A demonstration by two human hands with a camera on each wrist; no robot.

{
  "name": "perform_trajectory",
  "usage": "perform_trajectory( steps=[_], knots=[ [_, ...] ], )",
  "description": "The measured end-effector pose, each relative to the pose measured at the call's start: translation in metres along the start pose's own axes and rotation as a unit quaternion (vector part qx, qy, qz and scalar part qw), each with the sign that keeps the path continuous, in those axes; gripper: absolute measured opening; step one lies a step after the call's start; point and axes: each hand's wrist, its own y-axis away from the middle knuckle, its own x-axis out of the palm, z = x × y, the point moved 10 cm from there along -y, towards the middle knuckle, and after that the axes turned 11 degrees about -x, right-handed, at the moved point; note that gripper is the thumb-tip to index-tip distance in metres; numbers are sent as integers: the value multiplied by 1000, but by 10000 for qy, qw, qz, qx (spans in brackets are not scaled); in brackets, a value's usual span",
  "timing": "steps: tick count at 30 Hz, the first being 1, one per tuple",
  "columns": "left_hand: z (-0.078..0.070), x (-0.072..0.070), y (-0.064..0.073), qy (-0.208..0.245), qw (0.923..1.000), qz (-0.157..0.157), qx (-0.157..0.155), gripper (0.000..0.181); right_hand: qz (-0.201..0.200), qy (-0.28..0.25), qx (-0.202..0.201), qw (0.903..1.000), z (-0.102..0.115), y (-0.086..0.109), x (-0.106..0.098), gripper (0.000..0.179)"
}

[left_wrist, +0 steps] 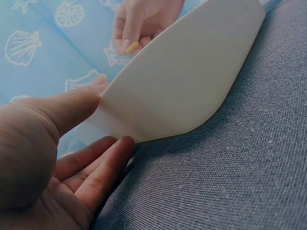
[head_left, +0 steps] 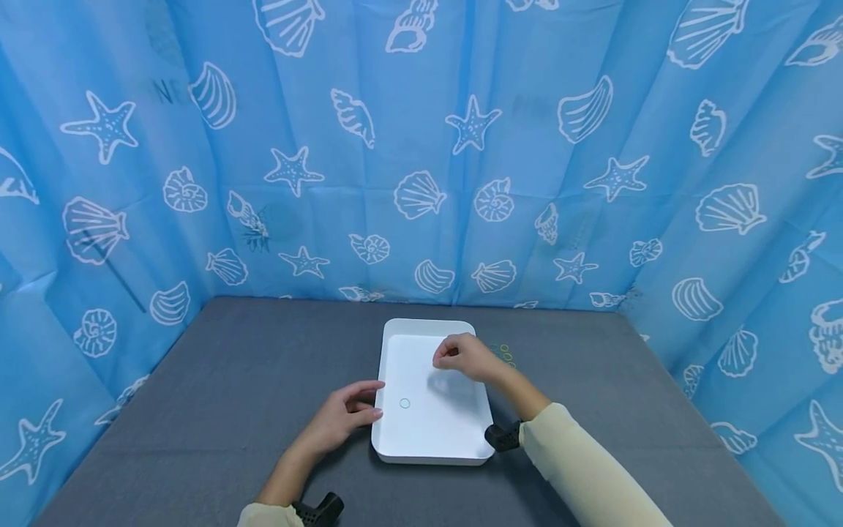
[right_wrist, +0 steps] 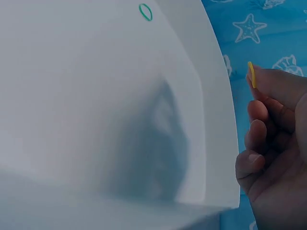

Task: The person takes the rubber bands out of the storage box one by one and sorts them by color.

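Observation:
My left hand rests its thumb and fingertips against the left wall of a shallow white tray, touching the rim and the lower side. Over the tray, my right hand pinches a small yellow rubber band between thumb and index finger, its other fingers curled. That band also shows at the fingertips in the left wrist view; the head view hides it. A single green rubber band lies flat on the tray floor, toward the left side in the head view.
Several yellow and green bands lie on the grey cloth just right of the tray, partly behind the right wrist. A blue curtain with white shell prints surrounds the table's back and sides. Dark devices sit on both wrists.

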Motion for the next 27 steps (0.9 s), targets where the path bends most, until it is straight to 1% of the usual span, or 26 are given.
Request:
perform_trajectory(
  steps=[2,7,11,18,25,27],
  knots=[
    [4,-1,-2,2,10000,-3,2,49,-124,10,41,9999,-3,2,-6,5],
    [6,-1,-2,-66,10000,-7,-46,50,-439,-30,101,9990,-7,11,-20,6],
    [6,-1,-2,-82,9999,-17,-93,50,-662,-113,164,9976,-17,20,-30,6],
    [4,-1,-2,-52,10000,-24,-70,49,-1109,-44,219,9936,-36,37,-50,6],
    [1,-1,0,-79,10000,-13,-23,49,-1362,164,223,9903,-55,58,-62,6],
    [1,-1,0,-54,10000,-25,-7,49,-1381,265,158,9899,-59,64,-65,6]
  ],
)
